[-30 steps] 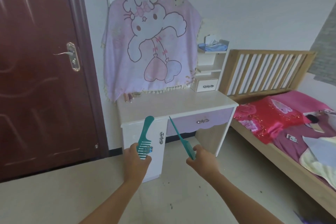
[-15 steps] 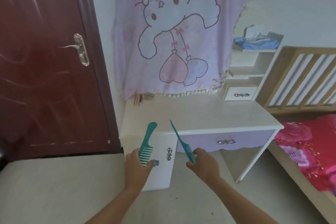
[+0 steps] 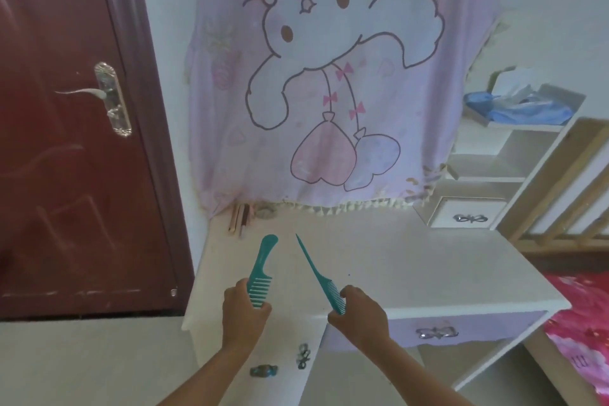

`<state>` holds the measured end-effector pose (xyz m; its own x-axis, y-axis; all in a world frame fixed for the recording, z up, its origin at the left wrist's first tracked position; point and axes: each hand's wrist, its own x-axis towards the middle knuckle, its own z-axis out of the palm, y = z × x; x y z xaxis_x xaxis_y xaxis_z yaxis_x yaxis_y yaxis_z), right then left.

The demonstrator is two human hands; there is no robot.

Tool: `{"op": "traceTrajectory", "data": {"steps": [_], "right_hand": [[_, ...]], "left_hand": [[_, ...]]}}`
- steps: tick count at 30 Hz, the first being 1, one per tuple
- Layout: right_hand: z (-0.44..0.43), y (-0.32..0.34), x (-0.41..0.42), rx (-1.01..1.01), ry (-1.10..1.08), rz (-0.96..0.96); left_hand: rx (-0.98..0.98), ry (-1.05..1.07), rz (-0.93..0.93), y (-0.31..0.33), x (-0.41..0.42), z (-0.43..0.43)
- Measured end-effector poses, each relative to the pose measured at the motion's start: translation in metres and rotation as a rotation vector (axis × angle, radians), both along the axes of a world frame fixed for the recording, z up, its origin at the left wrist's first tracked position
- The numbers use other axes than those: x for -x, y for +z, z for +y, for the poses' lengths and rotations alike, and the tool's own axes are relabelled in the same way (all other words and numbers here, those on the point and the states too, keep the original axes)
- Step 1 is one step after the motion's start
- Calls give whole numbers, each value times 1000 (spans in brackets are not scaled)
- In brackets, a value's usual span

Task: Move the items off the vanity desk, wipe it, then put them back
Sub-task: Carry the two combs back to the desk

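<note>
Evidently the person stands square to the desk (image 3: 412,267) with both forearms reaching out low toward twelve o'clock, wrists level and a gap between them. The left hand (image 3: 245,310) is closed round the toothed end of the wide comb (image 3: 262,269), whose handle pokes up toward one o'clock. The right hand (image 3: 357,313) pinches the toothed end of the tail comb (image 3: 316,272), whose thin spike leans toward eleven, so the two tips nearly converge over the desk's front-left part. Both combs hang above the top, not touching it. Holding them by the teeth lets the handles lead, which I'd guess suits laying them down flat. A few sticks (image 3: 239,217) lie at the desk's eleven o'clock corner, under the fringe of the pink cloth (image 3: 329,76) hanging behind. To my eye this is the put-back stage, though I can't tell whether the top has been wiped.
</note>
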<state>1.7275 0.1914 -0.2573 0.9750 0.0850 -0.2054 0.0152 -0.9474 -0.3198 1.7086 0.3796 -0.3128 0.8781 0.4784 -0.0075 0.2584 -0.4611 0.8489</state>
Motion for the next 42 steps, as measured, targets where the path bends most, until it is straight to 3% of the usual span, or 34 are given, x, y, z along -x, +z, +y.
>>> {"op": "traceTrajectory", "data": {"steps": [14,23,29,33,40,42], "right_hand": [[13,-32,-140,11,-82,136],[9,-49,-237,-8,76,220],[11,-62,-275,-38,204,289],[14,-71,-285,-45,240,319],[31,-79,-286,-112,177,382],[39,-78,-288,-153,153,394]], "left_hand": [[-99,-72,228,-59,-170,10],[-212,62,279,-68,-238,-8],[-292,131,365,-64,-243,-25],[-316,184,323,-68,-238,-25],[-409,151,368,-64,-231,-17],[-513,103,328,-70,-223,-2]]}}
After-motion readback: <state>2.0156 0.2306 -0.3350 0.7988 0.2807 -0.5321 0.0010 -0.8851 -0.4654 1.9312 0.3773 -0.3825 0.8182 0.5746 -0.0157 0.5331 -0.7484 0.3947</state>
